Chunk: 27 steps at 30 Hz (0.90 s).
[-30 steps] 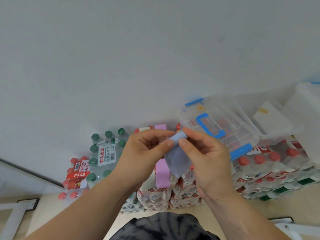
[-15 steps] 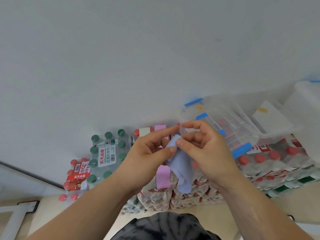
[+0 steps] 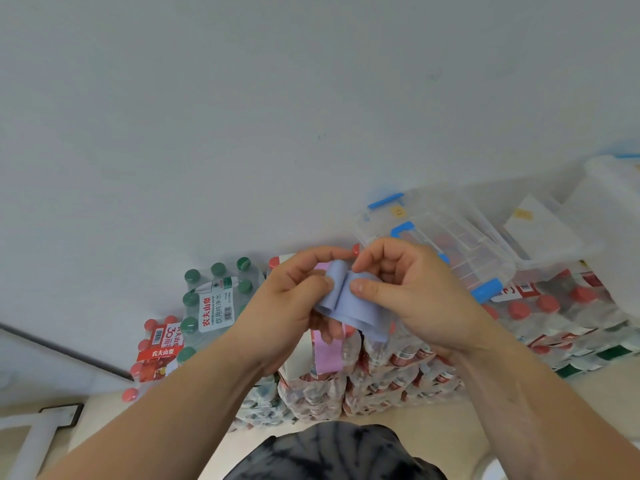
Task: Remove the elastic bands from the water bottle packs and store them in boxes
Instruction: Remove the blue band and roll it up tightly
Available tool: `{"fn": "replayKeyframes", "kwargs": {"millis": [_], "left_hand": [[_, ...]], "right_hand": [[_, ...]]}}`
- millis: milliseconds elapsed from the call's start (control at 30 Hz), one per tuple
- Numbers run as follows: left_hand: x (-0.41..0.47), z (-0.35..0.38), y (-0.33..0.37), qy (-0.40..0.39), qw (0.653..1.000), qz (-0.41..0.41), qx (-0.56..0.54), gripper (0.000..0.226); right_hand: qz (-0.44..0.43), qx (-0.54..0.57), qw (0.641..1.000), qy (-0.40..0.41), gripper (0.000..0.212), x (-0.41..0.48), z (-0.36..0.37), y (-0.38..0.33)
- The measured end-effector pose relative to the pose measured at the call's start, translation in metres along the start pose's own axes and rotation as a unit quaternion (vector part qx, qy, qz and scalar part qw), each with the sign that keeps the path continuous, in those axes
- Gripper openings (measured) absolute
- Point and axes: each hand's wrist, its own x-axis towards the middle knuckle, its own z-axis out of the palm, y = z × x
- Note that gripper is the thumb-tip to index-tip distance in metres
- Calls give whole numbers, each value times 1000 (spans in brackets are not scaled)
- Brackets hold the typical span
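A wide, flat, pale blue elastic band [image 3: 349, 303] is folded over on itself at frame centre, pinched between the left hand [image 3: 287, 306] and the right hand [image 3: 408, 299]. Just below it, a pink elastic band [image 3: 327, 356] wraps a shrink-wrapped water bottle pack [image 3: 311, 393]. A green-capped pack [image 3: 214, 296] lies to the left. At centre right, a clear box [image 3: 460, 247] with blue latches sits on red-capped packs [image 3: 554, 317].

Single wide head-worn view, facing forward and down; close above water bottle packs [image 3: 388, 386] against a wall [image 3: 242, 116].
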Motion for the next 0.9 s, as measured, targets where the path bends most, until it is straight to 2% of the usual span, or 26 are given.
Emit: {"fn": "replayKeyframes", "kwargs": {"millis": [200, 267, 433, 600, 700, 767, 900], "left_hand": [[1, 2, 1, 28, 1000, -9, -7, 28], [-1, 2, 0, 13, 1000, -4, 0, 22], [-6, -8, 3, -16, 1000, -1, 4, 23], [-6, -8, -6, 33, 997, -7, 75, 26], [-4, -9, -8, 39, 995, 1, 91, 17], [-2, -11, -8, 36, 997, 1, 74, 14], [1, -13, -11, 17, 1000, -12, -23, 22]], "right_hand": [[-11, -45, 999, 19, 21, -1, 3, -2], [-14, -44, 999, 20, 20, -3, 4, -3], [-8, -51, 998, 28, 23, -4, -1, 2], [-3, -89, 995, 35, 24, -3, 3, 9], [2, -109, 993, 35, 24, -1, 2, 11], [4, -111, 993, 38, 23, 1, -1, 11], [-1, -113, 993, 45, 20, 4, -5, 11]]}}
